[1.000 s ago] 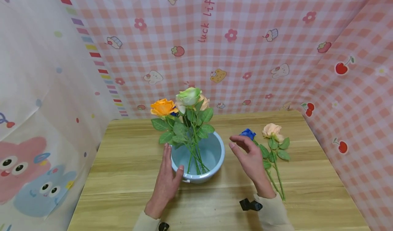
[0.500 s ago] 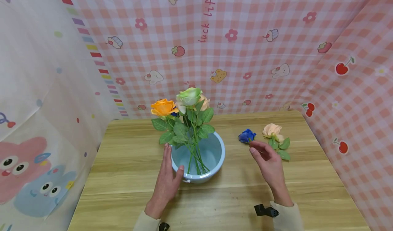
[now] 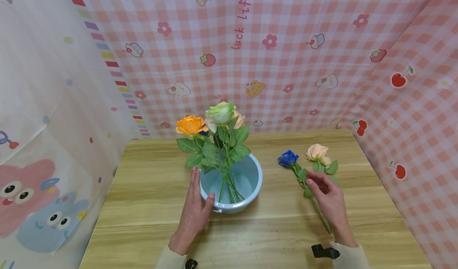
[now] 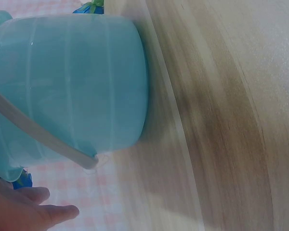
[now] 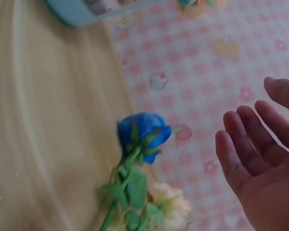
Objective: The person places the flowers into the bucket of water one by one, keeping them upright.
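A light blue bucket [image 3: 260, 177] holds several artificial roses, their stems leaning inside it. My left hand [image 3: 193, 215] lies against the bucket's left side, thumb at the front rim and fingers extended. On the table to the right lie a blue rose [image 3: 287, 158] and a peach rose [image 3: 316, 153] with green leaves and stems. Over their stems hovers my right hand [image 3: 330, 199], hiding part of the leaves in the head view. The right wrist view shows that hand [image 5: 260, 154] with loosely bent fingers and nothing in them, beside the blue rose [image 5: 144, 132].
An orange rose [image 3: 191, 125] and a green-white rose [image 3: 220, 113] rise above the bucket. A pale handle [image 4: 43, 132] hangs across the bucket's outside. The wooden table [image 3: 143, 205] meets a pink checked cloth [image 3: 222, 74] at the back.
My right hand has moved right and toward me, from beside the blue rose to over the stems, uncovering the blue rose and its upper leaves. The left hand and bucket stay put.
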`<state>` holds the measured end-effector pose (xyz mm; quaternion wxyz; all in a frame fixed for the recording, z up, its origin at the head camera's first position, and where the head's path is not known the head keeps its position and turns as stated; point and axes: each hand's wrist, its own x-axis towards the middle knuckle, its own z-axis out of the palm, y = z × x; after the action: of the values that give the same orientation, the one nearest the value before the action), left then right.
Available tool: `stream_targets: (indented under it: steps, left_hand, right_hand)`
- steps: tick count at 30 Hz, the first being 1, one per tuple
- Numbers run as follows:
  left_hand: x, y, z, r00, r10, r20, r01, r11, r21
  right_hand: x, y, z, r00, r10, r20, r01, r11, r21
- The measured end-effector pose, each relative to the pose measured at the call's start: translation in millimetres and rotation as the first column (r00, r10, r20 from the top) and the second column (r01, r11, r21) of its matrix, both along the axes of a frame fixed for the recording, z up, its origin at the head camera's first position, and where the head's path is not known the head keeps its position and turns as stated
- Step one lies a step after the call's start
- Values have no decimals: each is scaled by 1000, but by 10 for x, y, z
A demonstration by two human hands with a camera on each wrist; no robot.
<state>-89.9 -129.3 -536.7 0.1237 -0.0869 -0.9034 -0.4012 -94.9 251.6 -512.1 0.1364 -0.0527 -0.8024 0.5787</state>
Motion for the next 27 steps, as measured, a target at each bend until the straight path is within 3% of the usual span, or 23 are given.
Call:
stream_targets:
  steps: [13, 27]
  left_hand:
    - [5, 2, 8, 1000, -4, 4, 4, 1000, 2]
    - [0, 2, 4, 1000, -3, -6, 3, 1000, -7]
  right_hand:
    - [52, 262, -276, 989, 43, 141, -61, 990, 125]
    - [97, 441, -480, 964, 49, 261, -80, 991, 107]
